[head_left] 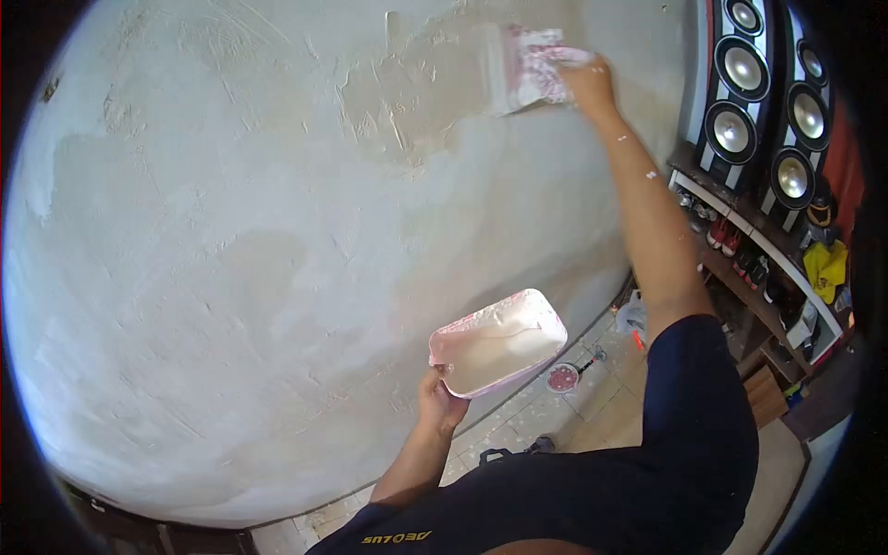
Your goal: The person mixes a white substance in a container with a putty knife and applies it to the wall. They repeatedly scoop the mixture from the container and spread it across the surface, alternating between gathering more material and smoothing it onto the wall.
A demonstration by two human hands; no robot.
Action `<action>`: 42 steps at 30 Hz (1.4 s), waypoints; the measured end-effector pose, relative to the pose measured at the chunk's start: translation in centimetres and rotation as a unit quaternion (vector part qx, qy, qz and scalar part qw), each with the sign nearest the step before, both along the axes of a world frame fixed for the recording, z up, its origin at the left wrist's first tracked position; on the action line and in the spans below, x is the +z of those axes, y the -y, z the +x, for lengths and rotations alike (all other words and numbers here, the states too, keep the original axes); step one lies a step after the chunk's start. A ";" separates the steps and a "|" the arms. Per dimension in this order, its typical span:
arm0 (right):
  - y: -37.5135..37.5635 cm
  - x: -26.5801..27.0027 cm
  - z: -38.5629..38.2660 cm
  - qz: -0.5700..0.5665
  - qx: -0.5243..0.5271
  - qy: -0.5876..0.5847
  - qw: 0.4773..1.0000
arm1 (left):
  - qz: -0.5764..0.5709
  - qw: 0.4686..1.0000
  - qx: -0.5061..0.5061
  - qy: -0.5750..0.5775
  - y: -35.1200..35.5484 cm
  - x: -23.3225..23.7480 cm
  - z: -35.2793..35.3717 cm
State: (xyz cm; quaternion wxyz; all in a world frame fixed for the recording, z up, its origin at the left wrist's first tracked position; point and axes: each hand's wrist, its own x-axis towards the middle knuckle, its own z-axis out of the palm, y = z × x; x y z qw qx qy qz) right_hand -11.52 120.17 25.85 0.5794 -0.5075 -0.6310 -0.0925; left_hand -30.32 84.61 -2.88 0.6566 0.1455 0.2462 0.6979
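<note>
My right hand (588, 79) is closed on a wide putty knife (539, 67), spattered with pink and white. Its blade lies against the wall (305, 213) near the top, and its left edge is blurred. Lower down, my left hand (439, 403) grips the near left corner of a rectangular plastic tub (499, 384). Pale putty coats the inside of the tub, which is tilted toward me, and pinkish smears mark its rim. Rough ridges and darker damp-looking patches of putty cover the wall, mostly left of the knife.
Tall speakers (743, 69) stand at the right on a shelf unit (768, 250) holding shoes and a yellow cloth (825, 268). On the tiled floor (518, 435) below are a round pan-like thing (562, 377) with pinkish contents and a whitish bag (633, 314).
</note>
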 end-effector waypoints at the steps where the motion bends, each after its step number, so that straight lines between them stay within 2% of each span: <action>1: -5.0 -0.7 4.4 -0.029 0.058 -0.069 0.995 | 0.002 1.000 -0.004 -0.014 -0.1 -0.3 -0.1; 2: -4.0 -0.2 6.8 -0.053 0.043 -0.099 0.993 | 0.001 1.000 0.002 -0.014 -0.1 0.0 0.0; 3: -10.3 -2.0 11.7 0.001 -0.017 -0.041 0.999 | -0.004 1.000 0.007 -0.006 0.0 0.2 0.1; 5: -8.5 -1.4 15.4 -0.069 0.055 -0.108 0.990 | -0.006 1.000 0.015 -0.001 0.1 0.5 0.3; 6: -6.5 -1.0 15.2 -0.066 0.059 -0.108 0.990 | 0.002 1.000 0.020 -0.013 0.0 0.3 0.5; 8: -0.4 0.4 12.3 -0.035 0.265 -0.209 0.941 | 0.014 0.999 0.027 -0.026 0.0 0.4 1.0; 10: 7.4 2.5 6.1 -0.053 0.433 -0.198 0.878 | -0.002 0.999 0.038 -0.021 0.2 0.7 1.3; 11: 13.3 3.8 2.8 -0.086 0.475 -0.178 0.857 | 0.047 0.998 0.027 -0.033 0.3 0.0 1.2; 12: 7.9 1.8 0.0 -0.021 0.534 -0.148 0.832 | 0.051 0.998 0.027 -0.033 0.3 -0.4 1.1; 13: 12.7 2.7 -4.1 0.076 0.406 -0.025 0.911 | 0.034 0.998 0.034 -0.033 0.1 -1.0 0.9; 14: 16.3 3.3 -6.7 0.099 0.435 0.008 0.895 | 0.020 0.998 0.041 -0.036 0.0 -1.4 0.8; 16: 17.9 3.8 -10.0 0.060 0.381 0.056 0.921 | 0.048 0.998 0.027 -0.038 -0.2 -2.0 0.7; 19: 11.3 4.1 -7.5 0.001 0.209 0.011 0.978 | 0.058 0.998 0.021 -0.024 -0.4 -2.3 0.6; 20: 6.3 3.7 -5.6 0.075 0.097 -0.051 0.991 | 0.039 0.999 0.025 -0.003 -0.3 -2.0 1.0; 21: 0.6 3.4 -0.8 0.049 0.142 0.112 0.982 | 0.033 0.999 0.014 -0.019 -0.1 -1.7 1.0; 22: -1.3 3.6 2.7 -0.038 0.102 0.024 0.994 | 0.035 0.999 0.019 -0.016 -0.1 -1.6 1.2; 23: -7.0 2.2 7.2 0.049 0.104 0.113 0.987 | 0.035 0.999 0.027 0.004 -0.1 -1.0 1.5; 24: -12.8 1.3 11.2 -0.024 0.236 -0.110 0.965 | 0.035 0.999 0.032 0.024 0.0 -0.9 1.7; 25: -6.3 2.1 11.2 -0.051 0.284 -0.169 0.942 | 0.038 0.998 0.034 0.026 0.1 -0.9 1.8; 26: -3.1 2.6 10.5 -0.045 0.286 -0.167 0.943 | 0.053 0.998 0.039 0.019 0.0 -1.1 1.9; 28: 1.4 3.0 8.9 -0.033 0.416 -0.250 0.874 | 0.071 0.996 0.042 0.014 -0.5 -1.6 2.0; 30: 7.5 3.0 3.9 -0.049 0.446 -0.222 0.866 | 0.076 0.996 0.039 0.028 -0.5 -2.1 1.8; 31: 7.4 1.9 0.7 -0.029 0.566 -0.191 0.801 | 0.072 0.996 0.035 0.028 -0.5 -2.2 1.8; 32: 13.5 3.1 -3.2 0.034 0.459 -0.053 0.886 | 0.061 0.997 0.038 0.014 -0.5 -2.0 1.8; 33: 15.0 1.9 -6.7 0.089 0.487 -0.072 0.866 | 0.051 0.998 0.042 0.000 -0.6 -2.0 1.8; 34: 17.9 2.2 -8.7 0.050 0.456 -0.020 0.888 | 0.049 0.998 0.038 -0.003 -0.6 -2.4 1.7; 36: 18.9 2.0 -11.8 -0.001 0.466 0.034 0.884 | 0.041 0.998 0.044 0.010 -0.6 -3.2 1.5; 38: 14.2 0.7 -12.0 0.085 0.368 0.008 0.926 | 0.041 0.998 0.047 -0.002 -0.9 -3.2 1.5; 39: 10.7 -0.2 -10.5 0.090 0.219 0.016 0.971 | 0.040 0.998 0.052 -0.009 -0.9 -3.2 1.6; 40: 6.2 -0.7 -7.0 0.196 -0.055 0.334 0.920 | 0.034 0.998 0.055 -0.008 -0.7 -2.9 1.6; 41: 0.3 -0.6 -2.8 0.243 0.132 0.061 0.959 | 0.022 0.998 0.059 -0.004 -0.7 -2.4 1.6; 42: -4.4 -0.4 2.2 0.071 0.036 0.092 0.993 | 0.010 0.998 0.065 0.002 -0.5 -1.8 1.9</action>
